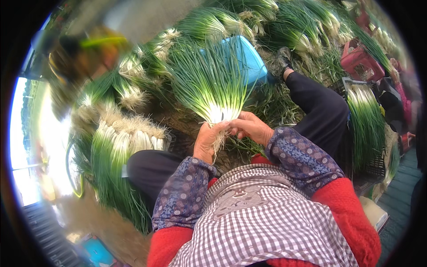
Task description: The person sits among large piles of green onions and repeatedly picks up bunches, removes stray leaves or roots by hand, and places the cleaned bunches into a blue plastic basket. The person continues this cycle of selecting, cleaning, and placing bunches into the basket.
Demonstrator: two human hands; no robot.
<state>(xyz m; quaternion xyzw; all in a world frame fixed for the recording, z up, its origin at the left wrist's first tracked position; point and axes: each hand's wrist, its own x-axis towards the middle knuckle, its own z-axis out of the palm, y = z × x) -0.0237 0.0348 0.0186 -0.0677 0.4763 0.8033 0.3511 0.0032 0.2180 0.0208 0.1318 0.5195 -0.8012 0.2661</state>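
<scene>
A bunch of green onions (pixel 213 86) fans out in front of me, its leaves pointing away and its pale roots hanging towards my lap. My left hand (pixel 207 138) is closed round the white root end from the left. At the right of the same end is my right hand (pixel 251 127), its fingers bent and its fingertips close to my left thumb by the stalks; whether it grips them is hard to tell. Behind the leaves a blue plastic stool (pixel 248 61) lies partly covered.
Root-up green onions (pixel 128 137) are stacked by my left knee. On the right, a black plastic crate (pixel 375 170) holds more, near a red plastic stool (pixel 362 63). Bundles (pixel 293 30) lie across the ground ahead. Part of another person (pixel 405 96) shows at the right edge.
</scene>
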